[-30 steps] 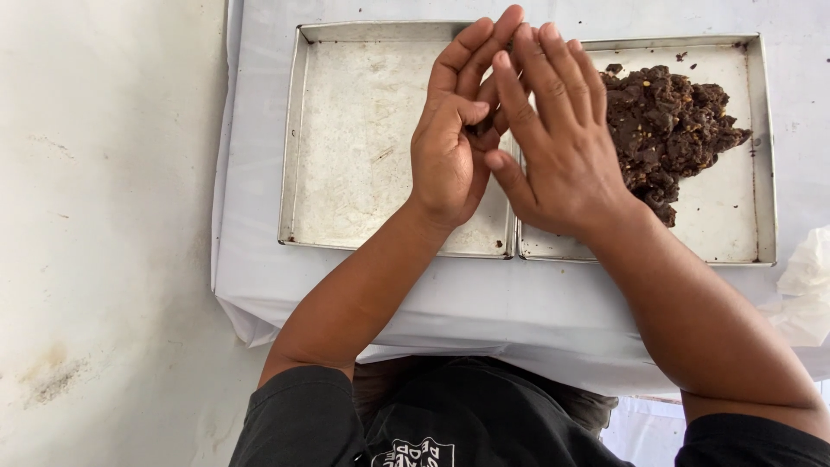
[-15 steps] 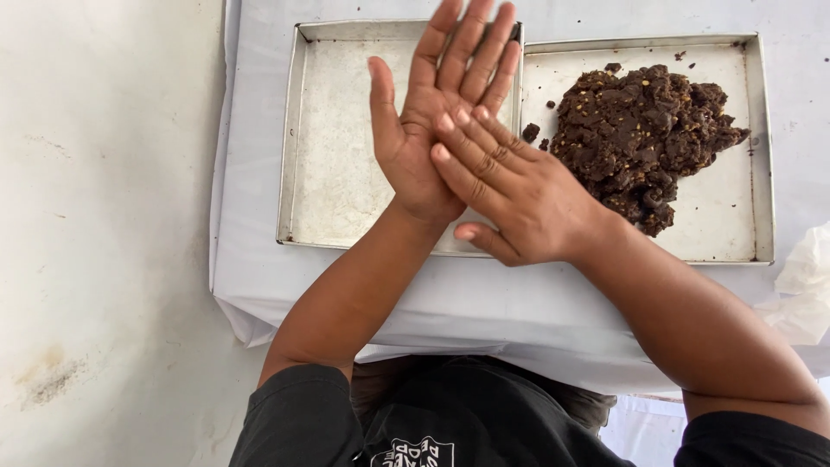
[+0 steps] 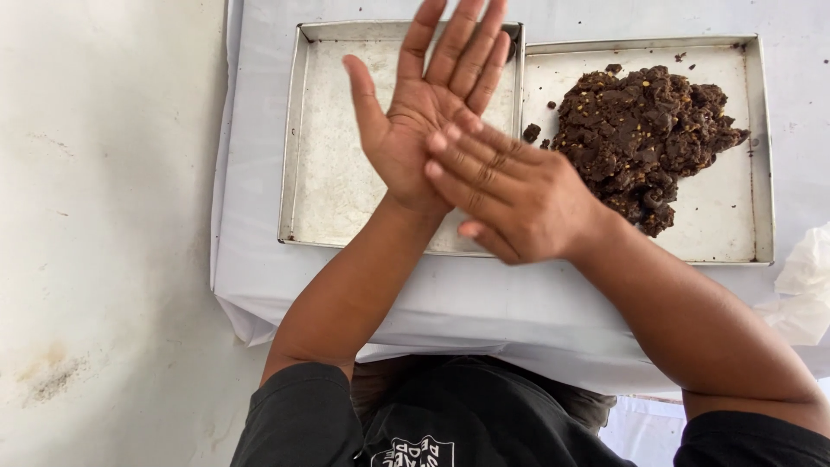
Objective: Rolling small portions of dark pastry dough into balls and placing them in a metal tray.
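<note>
Over the white-covered worktop [image 3: 259, 285], an empty metal tray [image 3: 333, 173] lies at left. Above it the left hand [image 3: 424, 121] is palm up, fingers spread; the right hand [image 3: 519, 195] lies across it, fingers together. Dark brown dough [image 3: 644, 130] sits in the right tray [image 3: 726, 216], untouched.

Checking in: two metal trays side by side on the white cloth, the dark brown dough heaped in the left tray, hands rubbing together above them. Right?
Not quite. The head view shows the dark brown dough heaped in the right tray, not the left tray, which holds no dough. The rest stands: the left hand and right hand press together above them.
</note>
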